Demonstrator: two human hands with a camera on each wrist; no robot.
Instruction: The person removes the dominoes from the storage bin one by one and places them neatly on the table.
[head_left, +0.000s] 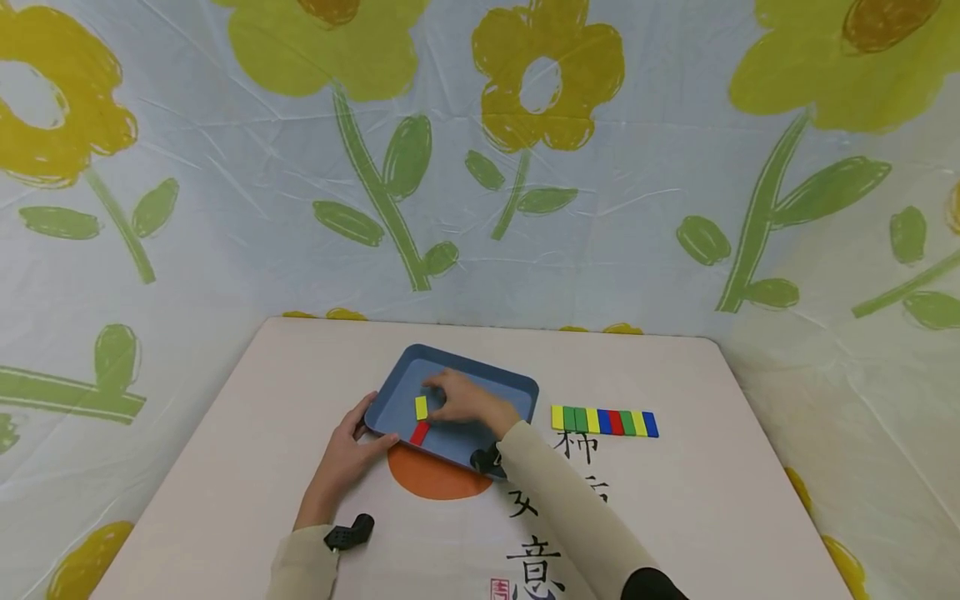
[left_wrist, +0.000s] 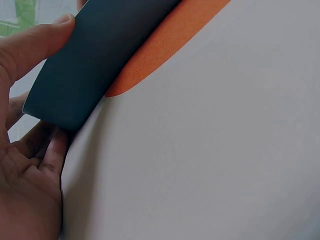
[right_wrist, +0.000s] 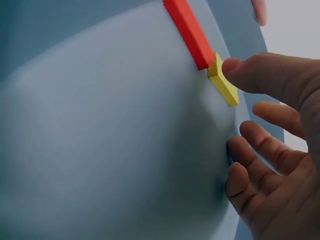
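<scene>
A blue rectangular tray (head_left: 390, 408) lies slanted on the table. My left hand (head_left: 352, 446) grips its near left corner, thumb at the rim and the other fingers around the outer wall (left_wrist: 75, 70). Inside the tray, a red block (head_left: 420, 432) and a yellow block (head_left: 422, 407) form a line, end against end in the right wrist view. My right hand (head_left: 468, 404) reaches over the tray beside the yellow block (right_wrist: 223, 82). Its thumb tip is right at that block, while the other fingers are spread apart from it.
Right of the tray, a row of yellow, green, blue and red blocks (head_left: 604, 422) lies side by side on the pale table (head_left: 675, 500). An orange printed circle (head_left: 438, 483) and black characters (head_left: 534, 567) mark the surface. A flower-patterned sheet (head_left: 637, 225) hangs behind.
</scene>
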